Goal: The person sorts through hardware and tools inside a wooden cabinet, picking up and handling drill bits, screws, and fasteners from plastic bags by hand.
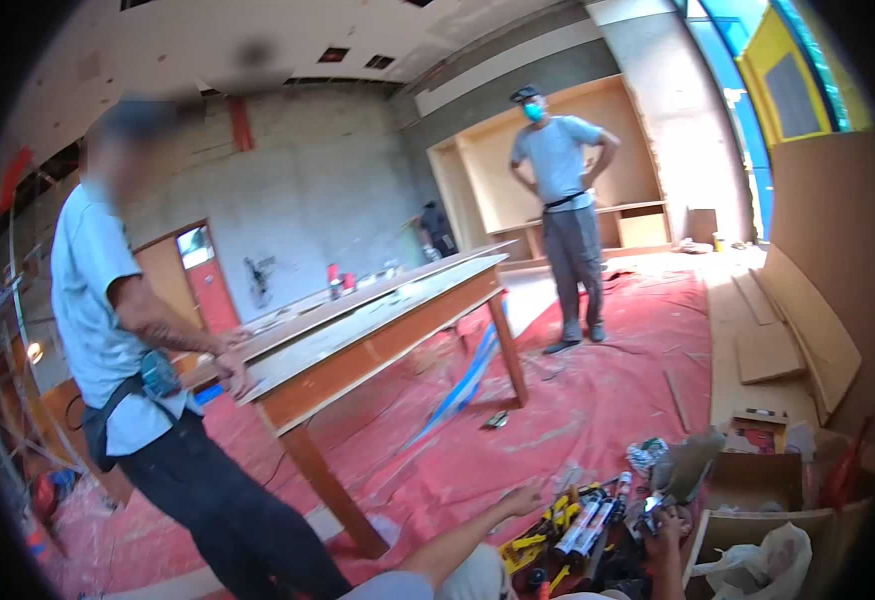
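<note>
Near the bottom centre, my left hand [523, 500] is above the left edge of a pile of tools, its fingers partly stretched out and holding nothing visible. Yellow-handled tools [530, 545] lie just below it. White sealant tubes [583, 525] lie in the middle of the pile. Further right, my right hand [670, 525] has its fingers curled at a small shiny object [651, 512], too small to make out. Dark items lie between my hands. A crumpled plastic bag [648, 455] is beyond my right hand.
A person [128, 300] leans on a long wooden table [358, 350] at the left. Another person [563, 200] stands beyond it, hands on hips. Open boxes [758, 480], one holding a white plastic bag [768, 565], are at the right. Boards [808, 330] lean there. Red sheeting [638, 370] covers the floor.
</note>
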A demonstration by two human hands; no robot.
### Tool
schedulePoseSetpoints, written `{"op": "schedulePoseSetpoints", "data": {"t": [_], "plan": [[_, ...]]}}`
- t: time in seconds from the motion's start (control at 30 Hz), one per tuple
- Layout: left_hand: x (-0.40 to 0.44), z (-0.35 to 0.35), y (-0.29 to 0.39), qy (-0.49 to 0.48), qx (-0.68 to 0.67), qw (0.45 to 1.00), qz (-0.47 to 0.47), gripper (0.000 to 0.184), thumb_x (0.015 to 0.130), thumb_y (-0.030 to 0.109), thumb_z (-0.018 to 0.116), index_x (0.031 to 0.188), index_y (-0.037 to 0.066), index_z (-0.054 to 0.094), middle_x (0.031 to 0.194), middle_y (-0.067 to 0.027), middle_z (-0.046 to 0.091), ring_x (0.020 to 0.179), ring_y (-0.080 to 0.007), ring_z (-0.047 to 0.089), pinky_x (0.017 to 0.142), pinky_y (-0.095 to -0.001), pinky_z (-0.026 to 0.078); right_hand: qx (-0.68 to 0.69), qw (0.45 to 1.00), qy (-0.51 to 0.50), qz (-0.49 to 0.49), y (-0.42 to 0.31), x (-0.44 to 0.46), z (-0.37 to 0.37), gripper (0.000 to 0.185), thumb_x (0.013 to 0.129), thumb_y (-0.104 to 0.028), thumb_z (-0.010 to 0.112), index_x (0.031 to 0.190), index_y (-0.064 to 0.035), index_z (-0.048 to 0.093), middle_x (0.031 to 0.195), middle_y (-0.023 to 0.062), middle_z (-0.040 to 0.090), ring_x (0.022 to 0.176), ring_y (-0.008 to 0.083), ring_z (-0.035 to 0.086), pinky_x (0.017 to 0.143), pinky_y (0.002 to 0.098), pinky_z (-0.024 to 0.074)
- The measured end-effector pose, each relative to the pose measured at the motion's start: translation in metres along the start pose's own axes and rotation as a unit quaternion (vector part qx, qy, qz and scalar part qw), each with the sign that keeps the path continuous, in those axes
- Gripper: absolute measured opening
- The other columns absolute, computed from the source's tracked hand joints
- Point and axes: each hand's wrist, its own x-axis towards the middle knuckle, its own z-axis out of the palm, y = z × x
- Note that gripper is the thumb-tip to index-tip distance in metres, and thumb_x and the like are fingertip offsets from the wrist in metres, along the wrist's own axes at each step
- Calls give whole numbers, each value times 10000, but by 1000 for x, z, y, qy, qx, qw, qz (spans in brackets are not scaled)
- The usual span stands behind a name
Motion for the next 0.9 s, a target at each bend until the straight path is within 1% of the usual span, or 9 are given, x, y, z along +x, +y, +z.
{"op": "schedulePoseSetpoints", "data": {"t": [0.1, 0.2, 0.27, 0.33, 0.37, 0.43, 0.73, 0.77, 0.9], "plan": [[-24, -3, -10, -300, -107, 913, -255, 420, 866, 339, 566, 1196, 82, 533, 933, -129, 656, 733, -259, 665, 578, -386, 509, 76, 992, 10, 103, -12, -10, -2, 265, 741, -61, 572, 997, -119, 537, 883, 14, 531, 776, 179, 544, 648, 398, 509], [-31, 17, -31, -431, -38, 841, -325, 365, 871, 370, 558, 1104, 90, 591, 843, -97, 656, 607, -218, 633, 486, -357, 468, 84, 991, 2, 106, -25, -15, 1, 308, 735, -20, 562, 1026, -122, 556, 953, 34, 550, 921, 187, 522, 730, 436, 494], [-24, 45, -73, -420, 6, 888, -187, 342, 884, 380, 492, 897, 80, 656, 728, -88, 661, 644, -218, 645, 542, -383, 500, -139, 987, 13, -75, -11, -11, -5, 341, 743, -44, 571, 1073, -121, 538, 1013, 49, 541, 924, 216, 539, 726, 436, 504], [-12, 11, -27, -404, 90, 910, -30, 342, 878, 344, 491, 845, 59, 678, 699, -102, 667, 672, -220, 661, 582, -385, 521, -405, 856, -70, -314, 8, 6, -24, 338, 752, -61, 581, 1082, -119, 538, 1036, 54, 537, 943, 215, 539, 736, 425, 503], [-18, 3, -5, -331, -36, 921, -204, 315, 873, 320, 517, 922, 40, 653, 763, -107, 675, 696, -222, 672, 610, -387, 533, -215, 965, -94, -121, 13, 12, -24, 324, 759, -71, 585, 1076, -121, 542, 1014, 46, 545, 916, 199, 543, 719, 400, 503], [-14, 3, 8, -302, -101, 898, -302, 303, 864, 290, 532, 986, 27, 620, 825, -99, 675, 731, -216, 679, 630, -389, 541, 21, 994, -3, 111, -1, 6, -4, 291, 770, -73, 576, 1056, -122, 550, 930, 17, 567, 816, 156, 552, 641, 350, 498], [-9, 8, -3, -398, -72, 870, -282, 322, 869, 362, 531, 886, 70, 666, 789, -99, 666, 662, -218, 659, 571, -386, 502, -54, 992, -31, 112, 1, 10, -3, 244, 756, -102, 607, 990, -148, 556, 922, -7, 526, 839, 151, 494, 592, 342, 495], [-2, 55, -74, -411, 15, 900, -146, 375, 873, 395, 512, 867, 59, 680, 788, -106, 673, 654, -239, 642, 584, -409, 487, -53, 993, -47, 95, -2, 9, -1, 229, 752, -110, 603, 975, -139, 560, 919, 2, 529, 848, 159, 505, 628, 370, 507], [-7, 15, -28, -433, -52, 868, -237, 450, 903, 391, 492, 1187, 46, 545, 901, -153, 670, 747, -243, 655, 655, -416, 530, 12, 997, -31, 76, 1, 8, -4, 282, 764, 19, 597, 1043, -24, 591, 909, 49, 630, 791, 150, 607, 693, 283, 496]]}}
